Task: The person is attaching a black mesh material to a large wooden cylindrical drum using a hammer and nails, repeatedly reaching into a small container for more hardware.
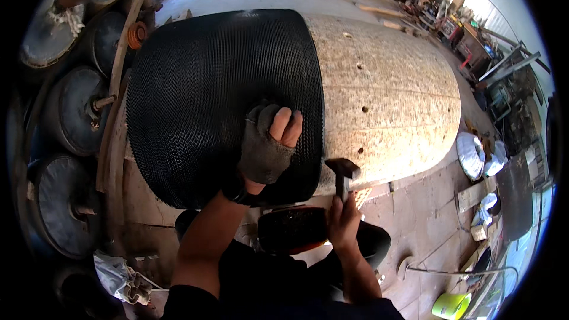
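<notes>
A large drum lies across the view, its right part bare tan wood-like surface [391, 92] with small holes. Black ribbed rubber sheeting [219, 77] wraps its left part. My left hand [269, 142], in a grey glove with two fingertips bare, rests against this sheeting near its right edge. Its fingers are curled, and what they hold, if anything, is hidden. In my right hand [344, 219] is a hammer [342, 173], gripped by the handle just below its head. The hammer head is at the lower edge of the bare section, near the seam.
Several metal drums or rollers with shafts [83, 109] are stacked at left beside wooden planks [117, 112]. Below the drum, between my legs, sits a dark rounded object [292, 230]. A lime-green bucket [451, 306] and a bent metal rod [456, 272] are at lower right. Clutter lines the right wall.
</notes>
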### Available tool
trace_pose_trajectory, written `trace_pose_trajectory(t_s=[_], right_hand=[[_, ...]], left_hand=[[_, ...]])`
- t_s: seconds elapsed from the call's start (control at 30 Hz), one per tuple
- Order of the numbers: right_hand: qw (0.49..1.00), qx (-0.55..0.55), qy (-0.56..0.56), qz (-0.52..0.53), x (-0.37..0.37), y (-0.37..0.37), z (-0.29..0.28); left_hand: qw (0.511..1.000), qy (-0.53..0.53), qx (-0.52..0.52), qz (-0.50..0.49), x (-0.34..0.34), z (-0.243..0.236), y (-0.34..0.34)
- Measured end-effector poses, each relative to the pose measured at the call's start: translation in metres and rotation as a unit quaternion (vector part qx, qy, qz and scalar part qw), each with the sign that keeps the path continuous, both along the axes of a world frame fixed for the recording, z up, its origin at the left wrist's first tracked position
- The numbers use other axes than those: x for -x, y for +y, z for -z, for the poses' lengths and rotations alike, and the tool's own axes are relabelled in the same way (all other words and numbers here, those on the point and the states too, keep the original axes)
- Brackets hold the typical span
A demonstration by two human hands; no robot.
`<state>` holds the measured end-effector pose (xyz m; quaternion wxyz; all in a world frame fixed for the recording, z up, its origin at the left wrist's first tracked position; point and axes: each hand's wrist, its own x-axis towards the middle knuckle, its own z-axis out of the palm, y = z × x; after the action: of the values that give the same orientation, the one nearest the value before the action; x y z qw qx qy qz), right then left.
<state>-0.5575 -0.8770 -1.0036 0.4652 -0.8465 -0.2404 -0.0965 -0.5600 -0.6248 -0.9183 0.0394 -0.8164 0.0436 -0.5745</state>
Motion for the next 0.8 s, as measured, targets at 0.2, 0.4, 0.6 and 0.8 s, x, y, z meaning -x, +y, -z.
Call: trace_pose_trajectory(t_s=[0.2, 0.4, 0.6, 0.8], right_hand=[[0.991, -0.058, -0.117, -0.021, 0.006, -0.013, 0.007], [0.999, -0.004, 0.011, 0.034, 0.014, -0.021, 0.048], [0.997, -0.053, 0.049, 0.018, 0.036, -0.043, 0.064], [0.995, -0.077, 0.056, 0.003, 0.036, -0.042, 0.067]], left_hand=[[0.999, 0.028, 0.009, -0.03, 0.002, -0.005, 0.003], [0.998, 0.007, -0.019, -0.06, 0.0, -0.007, 0.002], [0.996, 0.023, -0.049, -0.066, 0.007, -0.003, -0.019], [0.977, 0.09, 0.12, 0.152, 0.042, 0.084, -0.102]])
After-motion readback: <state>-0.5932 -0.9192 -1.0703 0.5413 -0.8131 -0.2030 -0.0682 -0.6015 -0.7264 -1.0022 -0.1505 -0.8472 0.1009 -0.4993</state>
